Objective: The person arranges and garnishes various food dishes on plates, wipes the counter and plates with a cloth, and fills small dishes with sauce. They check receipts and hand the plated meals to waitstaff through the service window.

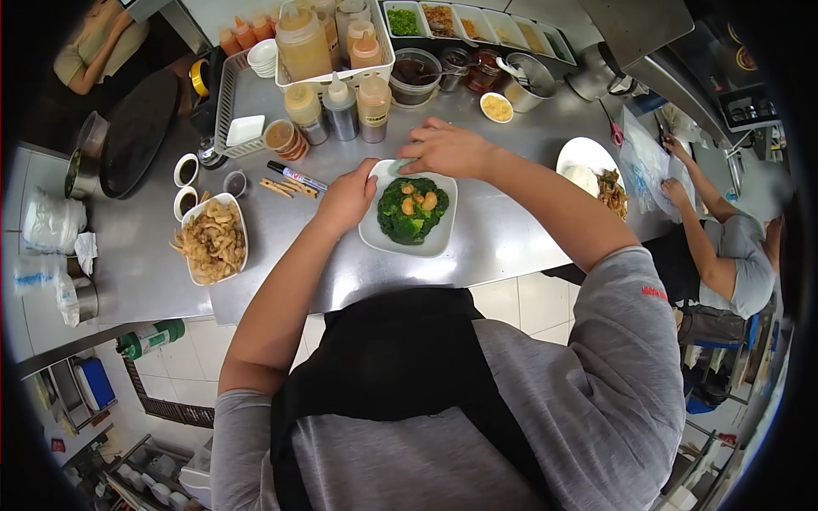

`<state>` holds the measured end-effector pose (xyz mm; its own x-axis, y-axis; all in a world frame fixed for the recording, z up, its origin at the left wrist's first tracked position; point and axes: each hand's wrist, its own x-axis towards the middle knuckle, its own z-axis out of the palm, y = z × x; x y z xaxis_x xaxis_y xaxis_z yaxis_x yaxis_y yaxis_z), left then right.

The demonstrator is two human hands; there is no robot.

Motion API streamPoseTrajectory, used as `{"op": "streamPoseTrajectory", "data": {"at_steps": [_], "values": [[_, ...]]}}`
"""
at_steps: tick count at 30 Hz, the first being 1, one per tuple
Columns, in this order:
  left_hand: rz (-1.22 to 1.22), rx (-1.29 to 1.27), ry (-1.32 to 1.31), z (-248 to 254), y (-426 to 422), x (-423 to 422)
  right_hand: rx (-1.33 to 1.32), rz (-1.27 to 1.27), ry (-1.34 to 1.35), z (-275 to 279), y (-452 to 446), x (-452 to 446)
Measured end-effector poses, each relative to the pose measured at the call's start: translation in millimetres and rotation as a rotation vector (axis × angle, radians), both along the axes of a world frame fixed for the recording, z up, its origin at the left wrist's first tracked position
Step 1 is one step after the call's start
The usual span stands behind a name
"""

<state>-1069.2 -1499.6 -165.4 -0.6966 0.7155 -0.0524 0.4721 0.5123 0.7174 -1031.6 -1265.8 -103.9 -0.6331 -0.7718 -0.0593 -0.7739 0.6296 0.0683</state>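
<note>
Left hand holds a plate, marker and bottles nearby.

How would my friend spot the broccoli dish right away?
Start with the long steel counter, just beyond the black apron. There, the left hand is on the edge of a square white dish. It alone holds a dark green mound of broccoli with orange pieces on top; the tray to its left has golden fried food.

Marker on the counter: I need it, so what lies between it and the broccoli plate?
In the head view, the left hand lies between the marker and the plate it touches.
</note>
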Motion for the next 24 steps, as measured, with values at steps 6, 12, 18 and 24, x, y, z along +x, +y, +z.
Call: {"op": "streamPoseTrajectory", "data": {"at_steps": [6, 12, 18, 24], "values": [[0.035, 0.034, 0.012, -2.0, -2.5, 4.6, 0.104, -0.176, 0.024, 7.0, 22.7, 56.9], [0.116, 0.042, 0.036, -6.2, -3.3, 16.3, 0.08, -0.641, 0.057, 3.2, -11.5, 118.9], [0.167, -0.031, 0.007, -0.2, -4.8, 26.0, -0.022, -0.962, -0.175, 2.1, -51.2, 143.2], [0.221, 0.033, -0.034, -5.3, -18.2, 41.5, -1.307, -1.351, -0.819, -4.9, -21.3, 171.1]]}}
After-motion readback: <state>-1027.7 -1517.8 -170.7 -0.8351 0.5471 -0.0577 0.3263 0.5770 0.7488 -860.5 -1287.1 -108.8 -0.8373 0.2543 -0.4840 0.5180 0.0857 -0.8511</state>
